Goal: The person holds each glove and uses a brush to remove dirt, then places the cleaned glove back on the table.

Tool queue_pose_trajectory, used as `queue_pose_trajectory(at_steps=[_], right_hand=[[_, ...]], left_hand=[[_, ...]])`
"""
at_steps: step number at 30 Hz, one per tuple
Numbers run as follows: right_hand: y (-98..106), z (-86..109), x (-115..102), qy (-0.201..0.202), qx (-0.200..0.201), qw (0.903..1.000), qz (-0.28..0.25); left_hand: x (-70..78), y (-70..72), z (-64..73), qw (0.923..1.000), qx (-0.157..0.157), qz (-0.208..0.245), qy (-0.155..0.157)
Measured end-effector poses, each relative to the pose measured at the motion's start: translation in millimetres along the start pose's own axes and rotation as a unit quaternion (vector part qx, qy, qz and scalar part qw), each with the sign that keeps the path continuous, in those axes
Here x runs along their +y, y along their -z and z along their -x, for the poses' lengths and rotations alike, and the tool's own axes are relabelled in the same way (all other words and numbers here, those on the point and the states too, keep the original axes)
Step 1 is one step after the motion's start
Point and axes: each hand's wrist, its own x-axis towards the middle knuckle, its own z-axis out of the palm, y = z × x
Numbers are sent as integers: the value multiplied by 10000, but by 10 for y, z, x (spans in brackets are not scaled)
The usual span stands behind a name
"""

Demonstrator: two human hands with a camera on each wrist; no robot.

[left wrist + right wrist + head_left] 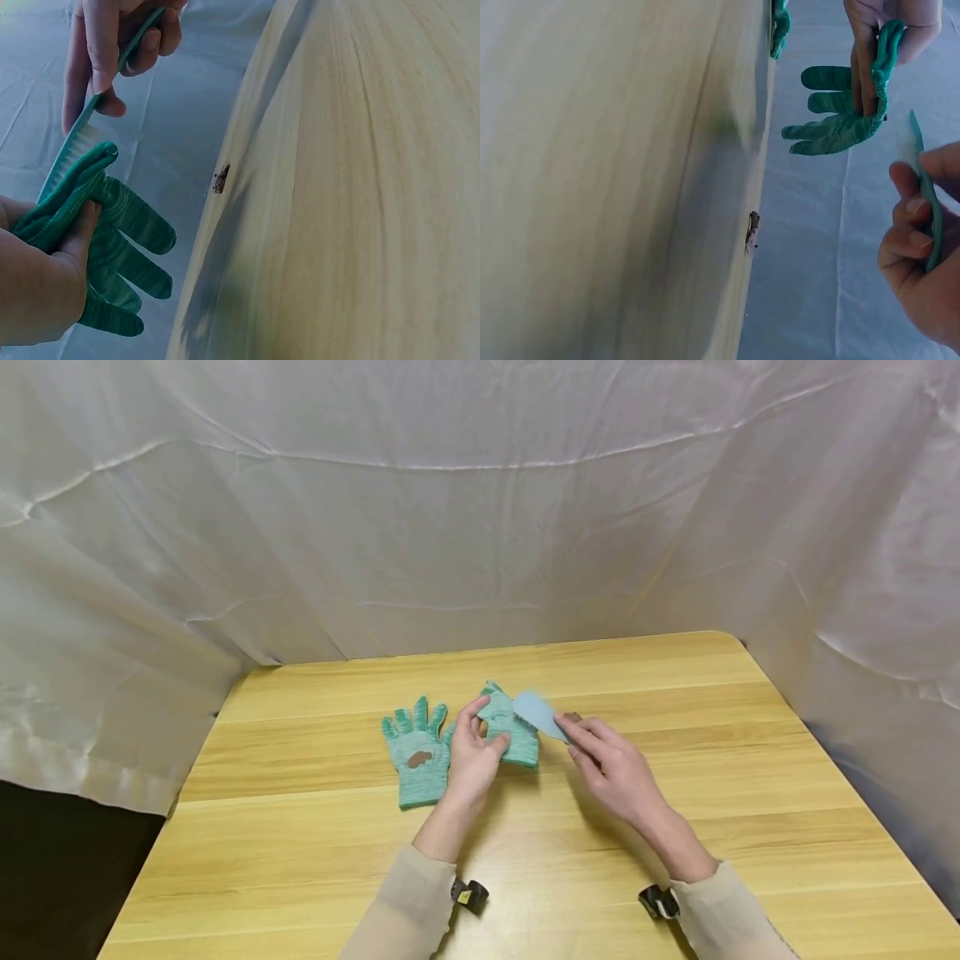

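Note:
My left hand (474,764) grips a green knit glove (517,739) by its cuff, lifted over the table. In the left wrist view the glove's fingers (139,217) hang away from the thumb. My right hand (618,772) holds a light blue brush (536,710) by its handle, with its head close over the glove. Pale bristles (79,146) show on the side facing the glove. A second green glove (423,781) lies flat on the table left of my left hand, fingers spread, with a brown patch (418,759) on it.
A small brown piece with dark specks (751,232) lies on the wooden table (300,860), beyond my right hand. Grey-white curtains (450,543) hang behind and at both sides. Black wrist cameras (471,896) sit at both sleeves.

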Motion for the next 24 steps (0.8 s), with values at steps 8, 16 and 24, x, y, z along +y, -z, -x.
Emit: queue_pose_trajectory(at_steps=[8, 16, 24], right_hand=[[9, 0, -21, -40, -194, 9998, 62], [26, 0, 11, -188, -96, 9992, 343], [24, 5, 31, -311, 26, 9982, 514]], left_hand=[[21, 4, 4, 10000, 17, 35, -26], [48, 13, 3, 10000, 47, 63, 25], [40, 18, -12, 10000, 32, 35, 80]])
